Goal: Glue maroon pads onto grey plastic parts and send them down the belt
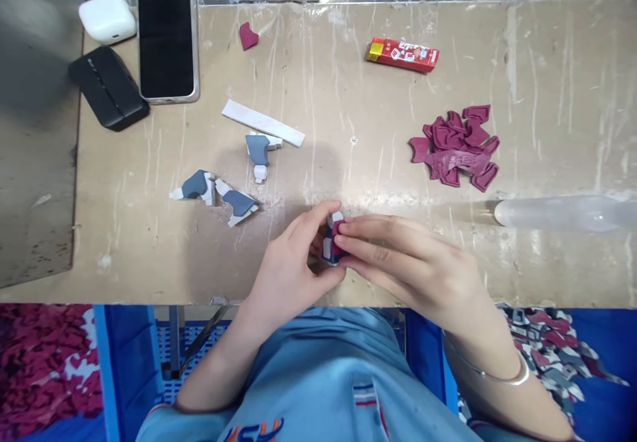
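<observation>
Near the front edge of the table, my left hand is closed round a small plastic part in white, dark blue and maroon. My right hand presses its fingertips on the maroon piece at the part's right side; the fingers hide much of it. Left of my hands lie several white-and-grey plastic parts, among them one with a curved grey face and a pair lying close together. A pile of maroon plastic pieces is at the right.
At the back left lie a phone, a white case and a black case. A white strip, a loose maroon piece and a red packet are farther back. A translucent tube lies right. Blue bins with parts stand below.
</observation>
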The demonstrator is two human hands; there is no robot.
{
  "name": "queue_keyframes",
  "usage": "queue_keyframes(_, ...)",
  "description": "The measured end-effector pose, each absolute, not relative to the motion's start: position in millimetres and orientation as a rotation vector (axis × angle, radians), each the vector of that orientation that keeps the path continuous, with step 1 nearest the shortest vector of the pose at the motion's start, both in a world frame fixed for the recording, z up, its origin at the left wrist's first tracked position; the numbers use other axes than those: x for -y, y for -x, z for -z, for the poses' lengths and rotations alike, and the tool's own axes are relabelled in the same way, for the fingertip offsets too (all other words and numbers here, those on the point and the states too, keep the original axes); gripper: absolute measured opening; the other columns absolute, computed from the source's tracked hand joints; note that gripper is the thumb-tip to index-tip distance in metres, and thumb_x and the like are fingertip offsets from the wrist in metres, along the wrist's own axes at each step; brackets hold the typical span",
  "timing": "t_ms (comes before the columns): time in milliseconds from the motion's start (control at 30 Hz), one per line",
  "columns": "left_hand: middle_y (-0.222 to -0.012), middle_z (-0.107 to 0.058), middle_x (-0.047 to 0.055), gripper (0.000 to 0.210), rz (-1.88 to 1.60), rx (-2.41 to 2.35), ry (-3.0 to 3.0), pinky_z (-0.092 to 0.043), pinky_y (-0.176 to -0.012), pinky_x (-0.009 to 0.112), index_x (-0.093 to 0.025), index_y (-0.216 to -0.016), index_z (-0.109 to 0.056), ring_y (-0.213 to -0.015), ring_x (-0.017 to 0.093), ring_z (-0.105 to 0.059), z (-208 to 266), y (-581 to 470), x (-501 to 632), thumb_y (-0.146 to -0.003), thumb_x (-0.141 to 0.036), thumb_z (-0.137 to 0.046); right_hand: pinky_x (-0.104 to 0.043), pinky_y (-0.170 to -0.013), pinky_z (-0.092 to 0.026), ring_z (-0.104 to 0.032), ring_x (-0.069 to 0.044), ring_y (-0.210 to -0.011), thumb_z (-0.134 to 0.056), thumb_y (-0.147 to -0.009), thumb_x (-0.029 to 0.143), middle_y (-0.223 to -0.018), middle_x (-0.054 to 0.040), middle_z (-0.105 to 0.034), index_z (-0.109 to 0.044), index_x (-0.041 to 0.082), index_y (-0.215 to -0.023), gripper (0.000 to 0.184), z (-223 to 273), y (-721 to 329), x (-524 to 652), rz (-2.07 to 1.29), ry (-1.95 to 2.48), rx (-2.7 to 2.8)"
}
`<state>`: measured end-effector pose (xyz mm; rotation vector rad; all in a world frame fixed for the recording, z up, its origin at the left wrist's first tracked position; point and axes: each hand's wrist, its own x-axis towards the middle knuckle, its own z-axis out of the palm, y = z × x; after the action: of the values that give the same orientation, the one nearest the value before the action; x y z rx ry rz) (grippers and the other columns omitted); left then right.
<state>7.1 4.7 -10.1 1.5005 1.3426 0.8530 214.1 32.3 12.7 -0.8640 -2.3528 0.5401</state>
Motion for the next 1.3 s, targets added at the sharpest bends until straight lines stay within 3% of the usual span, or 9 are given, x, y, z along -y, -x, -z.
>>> queue_keyframes(200, -0.116, -0.079, 0.0, 0.061, -0.847, -1.344, -1.495, -0.065, -0.083, 0.022, -0.026, -0.142, -0.066, -0.091, 0.013, -0.076, 8, -7, -5, -0.084, -0.01, -0.073, -0.038, -0.096, -0.073, -0.081, -0.028, -0.117, -0.06, -0.109, 0.008, -0.122, -0.0164, -0.083, -0.072, 0.007, -0.129, 0.023, -16, -216, -31, -0.364, 0.789, 2.481)
queue_keyframes(400, -0.12, -0.079, 0.002, 0.061, -0.846, -1.369, -1.335, -0.065, -0.078, 0.021, -0.024, -0.141, -0.066, -0.082, 0.011, -0.075, 4, -10, -7, -0.082, -0.013, -0.076, -0.03, -0.108, -0.068, -0.075, -0.023, -0.131, -0.06, -0.105, -0.001, -0.129, -0.0122, -0.082, -0.073, 0.009, -0.132, 0.031, -10, -219, -13, -0.422, 0.903, 2.349)
queue_keyframes(600, -0.118, -0.08, 0.002, 0.061, -0.841, -1.372, -1.311, -0.067, -0.08, 0.024, -0.025, -0.139, -0.067, -0.081, 0.012, -0.075, 3, -9, -7, -0.08, -0.015, -0.078, -0.035, -0.11, -0.069, -0.072, -0.026, -0.137, -0.058, -0.104, -0.002, -0.132, -0.0115, -0.081, -0.073, 0.01, -0.135, 0.037, 2, -215, 1, -0.398, 0.891, 2.269)
queue_keyframes(800, -0.115, -0.08, 0.001, 0.063, -0.88, -1.386, -1.313, -0.067, -0.079, 0.023, -0.025, -0.139, -0.067, -0.081, 0.012, -0.075, 8, -10, -5, -0.078, -0.011, -0.075, -0.033, -0.103, -0.07, -0.08, -0.024, -0.119, -0.066, -0.105, 0.005, -0.118, -0.0128, -0.085, -0.076, 0.009, -0.124, 0.022, 13, -207, -10, -0.37, 0.835, 2.212)
queue_keyframes(933, -0.121, -0.079, 0.003, 0.065, -0.934, -1.377, -1.312, -0.068, -0.083, 0.024, -0.025, -0.141, -0.066, -0.089, 0.014, -0.078, 12, -11, -1, -0.078, -0.008, -0.074, -0.036, -0.091, -0.071, -0.081, -0.023, -0.107, -0.067, -0.107, 0.013, -0.112, -0.0092, -0.085, -0.077, 0.015, -0.121, 0.018, 18, -203, -14, -0.437, 0.85, 2.125)
queue_keyframes(1067, -0.136, -0.076, 0.009, 0.064, -0.966, -1.227, -1.237, -0.068, -0.099, 0.03, -0.025, -0.149, -0.058, -0.11, 0.018, -0.08, 7, -6, 2, -0.088, -0.01, -0.071, -0.037, -0.095, -0.069, -0.078, -0.023, -0.111, -0.064, -0.107, 0.01, -0.114, -0.0089, -0.084, -0.078, 0.016, -0.121, 0.021, 19, -200, -10, -0.473, 0.897, 2.058)
queue_keyframes(1167, -0.14, -0.075, 0.011, 0.064, -0.972, -1.055, -1.103, -0.067, -0.103, 0.032, -0.027, -0.152, -0.053, -0.116, 0.02, -0.081, 1, -2, 4, -0.093, -0.015, -0.076, -0.039, -0.099, -0.069, -0.078, -0.024, -0.114, -0.063, -0.105, 0.006, -0.116, -0.0073, -0.084, -0.077, 0.019, -0.124, 0.027, 15, -197, -7, -0.527, 0.878, 2.006)
queue_keyframes(1300, -0.13, -0.08, 0.01, 0.057, -0.977, -1.02, -0.914, -0.071, -0.093, 0.032, -0.029, -0.145, -0.058, -0.106, 0.022, -0.084, -1, -3, 6, -0.095, -0.035, -0.085, -0.041, -0.095, -0.072, -0.081, -0.024, -0.112, -0.065, -0.103, 0.004, -0.12, -0.0076, -0.083, -0.067, 0.026, -0.133, 0.037, 10, -194, -2, -0.792, 0.861, 1.782)
